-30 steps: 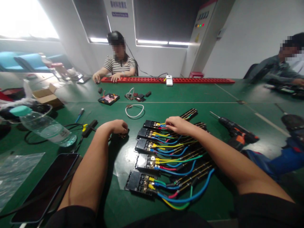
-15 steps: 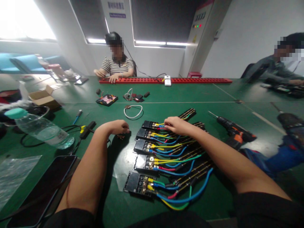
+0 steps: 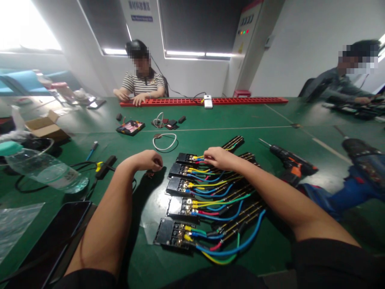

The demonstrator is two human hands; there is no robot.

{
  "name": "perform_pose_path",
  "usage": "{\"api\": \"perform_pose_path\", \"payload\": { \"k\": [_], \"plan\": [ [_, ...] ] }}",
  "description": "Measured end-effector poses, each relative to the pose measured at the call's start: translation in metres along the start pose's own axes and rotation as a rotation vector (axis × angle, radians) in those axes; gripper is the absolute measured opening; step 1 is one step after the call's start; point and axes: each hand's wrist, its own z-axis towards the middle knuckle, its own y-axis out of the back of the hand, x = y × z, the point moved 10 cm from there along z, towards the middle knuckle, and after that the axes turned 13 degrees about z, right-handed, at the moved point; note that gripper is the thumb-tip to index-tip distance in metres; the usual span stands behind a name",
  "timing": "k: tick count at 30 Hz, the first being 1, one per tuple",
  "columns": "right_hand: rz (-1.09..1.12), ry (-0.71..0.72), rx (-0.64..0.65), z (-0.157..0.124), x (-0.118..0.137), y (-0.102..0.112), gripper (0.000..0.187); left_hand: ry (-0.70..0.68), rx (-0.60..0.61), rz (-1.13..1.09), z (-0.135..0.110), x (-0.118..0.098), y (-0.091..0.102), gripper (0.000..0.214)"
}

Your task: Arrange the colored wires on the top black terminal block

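Several black terminal blocks (image 3: 177, 206) lie in a row on the green table (image 3: 228, 122), each wired with yellow, blue, red and green leads (image 3: 219, 192). My right hand (image 3: 217, 157) rests on the wires of the farthest block (image 3: 184, 158), fingers pinched together on a lead. My left hand (image 3: 148, 160) is curled closed just left of the blocks, above a small dark part (image 3: 149, 174); what its fingers hold is hidden.
A cordless screwdriver (image 3: 290, 162) lies right of the blocks. A water bottle (image 3: 42, 168), a phone (image 3: 57, 237) and black cables (image 3: 99, 168) sit at left. A white cable loop (image 3: 165, 141) and small parts lie further back. Two other people sit at the table's far side and right.
The view has shifted slightly, so everything sits a little further left in the frame. Both hands stay at the same spots relative to the blocks.
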Motion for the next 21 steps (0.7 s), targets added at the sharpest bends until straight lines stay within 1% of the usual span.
{"api": "perform_pose_path", "payload": {
  "k": [3, 5, 9, 13, 16, 21],
  "plan": [
    [-0.008, 0.008, -0.008, -0.001, -0.001, -0.001, 0.02, -0.039, -0.082, -0.022, 0.001, -0.002, 0.008, 0.022],
    [-0.006, 0.011, -0.013, -0.001, -0.001, -0.002, 0.02, -0.076, -0.116, -0.039, 0.002, -0.004, 0.011, 0.024],
    [-0.012, 0.004, -0.02, -0.001, -0.001, -0.004, 0.02, -0.117, -0.172, 0.038, 0.003, -0.007, 0.014, 0.026],
    [-0.028, -0.003, -0.017, 0.0, -0.001, -0.004, 0.019, -0.123, -0.192, 0.094, 0.004, -0.01, 0.012, 0.027],
    [-0.041, -0.015, -0.014, 0.0, 0.0, -0.004, 0.019, -0.119, -0.218, 0.08, 0.004, -0.01, 0.013, 0.027],
    [-0.046, -0.009, -0.028, -0.001, 0.001, -0.002, 0.019, -0.13, -0.261, 0.036, 0.002, -0.013, 0.021, 0.029]
  ]
}}
